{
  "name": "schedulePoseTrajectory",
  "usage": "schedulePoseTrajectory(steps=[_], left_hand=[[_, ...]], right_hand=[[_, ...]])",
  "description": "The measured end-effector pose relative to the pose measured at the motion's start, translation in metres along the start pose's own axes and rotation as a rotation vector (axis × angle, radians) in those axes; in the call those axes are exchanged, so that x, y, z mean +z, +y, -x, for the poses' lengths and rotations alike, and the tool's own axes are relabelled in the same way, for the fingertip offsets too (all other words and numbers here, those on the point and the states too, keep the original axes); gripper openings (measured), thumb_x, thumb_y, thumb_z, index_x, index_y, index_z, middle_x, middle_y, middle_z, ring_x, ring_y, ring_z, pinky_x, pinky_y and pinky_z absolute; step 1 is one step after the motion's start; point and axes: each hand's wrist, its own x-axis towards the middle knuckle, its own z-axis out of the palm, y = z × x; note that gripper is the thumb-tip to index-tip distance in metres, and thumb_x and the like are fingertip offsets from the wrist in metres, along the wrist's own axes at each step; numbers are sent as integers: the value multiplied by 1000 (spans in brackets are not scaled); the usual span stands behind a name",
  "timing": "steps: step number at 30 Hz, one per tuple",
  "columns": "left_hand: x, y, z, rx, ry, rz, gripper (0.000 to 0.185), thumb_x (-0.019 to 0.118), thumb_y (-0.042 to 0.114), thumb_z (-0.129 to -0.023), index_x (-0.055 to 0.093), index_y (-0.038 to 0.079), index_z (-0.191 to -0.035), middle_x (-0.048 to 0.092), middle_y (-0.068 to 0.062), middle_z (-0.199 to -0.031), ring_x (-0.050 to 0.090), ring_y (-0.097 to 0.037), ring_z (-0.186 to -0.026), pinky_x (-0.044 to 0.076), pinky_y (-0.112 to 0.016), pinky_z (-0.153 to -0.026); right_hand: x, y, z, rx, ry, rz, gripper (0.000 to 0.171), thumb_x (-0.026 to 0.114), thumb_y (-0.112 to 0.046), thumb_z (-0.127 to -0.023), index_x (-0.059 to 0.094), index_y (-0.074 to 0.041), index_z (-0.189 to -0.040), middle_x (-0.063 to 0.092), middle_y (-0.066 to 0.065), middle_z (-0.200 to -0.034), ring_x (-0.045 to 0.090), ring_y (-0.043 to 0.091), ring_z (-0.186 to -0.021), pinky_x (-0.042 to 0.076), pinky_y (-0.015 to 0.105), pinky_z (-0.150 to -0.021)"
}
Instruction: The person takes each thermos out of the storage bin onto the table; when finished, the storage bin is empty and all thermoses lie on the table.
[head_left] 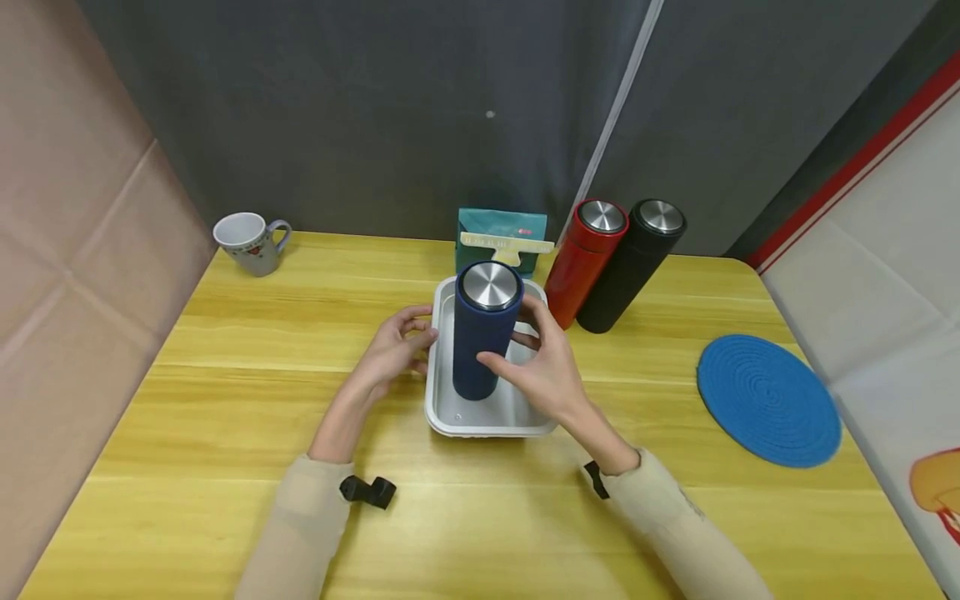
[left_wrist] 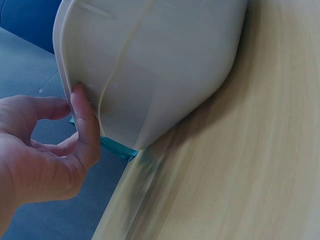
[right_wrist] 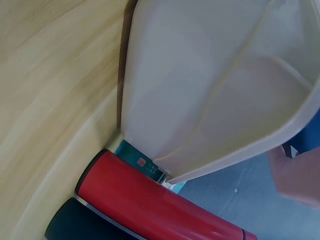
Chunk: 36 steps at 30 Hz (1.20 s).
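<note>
A dark blue flask [head_left: 483, 333] with a steel lid stood upright inside a white tray [head_left: 480, 421] near the middle of the yellow wooden desk [head_left: 225, 400]. The right hand [head_left: 543, 367] had its grip wrapped round the flask's lower body, thumb across the front and fingers curled behind on the right side. The left hand [head_left: 393, 346] was at the tray's left rim, its fingers bent inward toward the flask; in the left wrist view the thumb [left_wrist: 85, 125] pressed against the outside of the tray's wall [left_wrist: 160, 65] while the other fingers curled loosely, so this grip seemed to be pinching the rim, though whether the fingertips reached the flask could not be told. The right wrist view showed the tray's underside and wall [right_wrist: 210, 85], with only a small part of the hand [right_wrist: 300, 175] at the frame edge. Just behind the tray stood a teal box [head_left: 501, 237], touching or nearly touching its far edge. To the right of the box, a red flask [head_left: 585, 258] and a black flask [head_left: 633, 262] stood side by side, touching each other, both with steel lids. A round blue woven mat [head_left: 768, 400] lay well apart on the right of the desk, and a white mug [head_left: 247, 242] sat at the far left corner.
</note>
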Motion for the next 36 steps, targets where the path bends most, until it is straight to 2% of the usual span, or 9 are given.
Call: schedulePoseTrajectory(steps=[16, 25, 36], left_hand=[[-1, 0, 1, 2, -4, 0, 47, 55, 2, -96, 41, 1, -140, 50, -14, -110, 58, -16, -73, 53, -24, -50], [0, 1, 0, 7, -13, 10, 46, 54, 2, -96, 41, 1, -140, 49, -14, -109, 58, -16, -74, 53, -23, -50], [0, 2, 1, 4, -14, -12, 47, 55, 4, -96, 39, 0, -141, 49, -14, -109, 57, -16, -74, 55, -24, -52]], right_hand=[[-10, -8, -2, -54, 44, 43, 72, 84, -6, -73, 46, -4, -133, 56, 7, -124, 56, 20, -108, 55, 33, -86], [-17, -13, -5, -81, 65, 37, 71, 84, -3, -72, 46, -2, -133, 57, 9, -121, 57, 20, -104, 56, 37, -84], [-27, -21, -8, -91, 98, 48, 70, 83, -2, -73, 47, -3, -133, 58, 7, -124, 57, 21, -107, 55, 32, -84]])
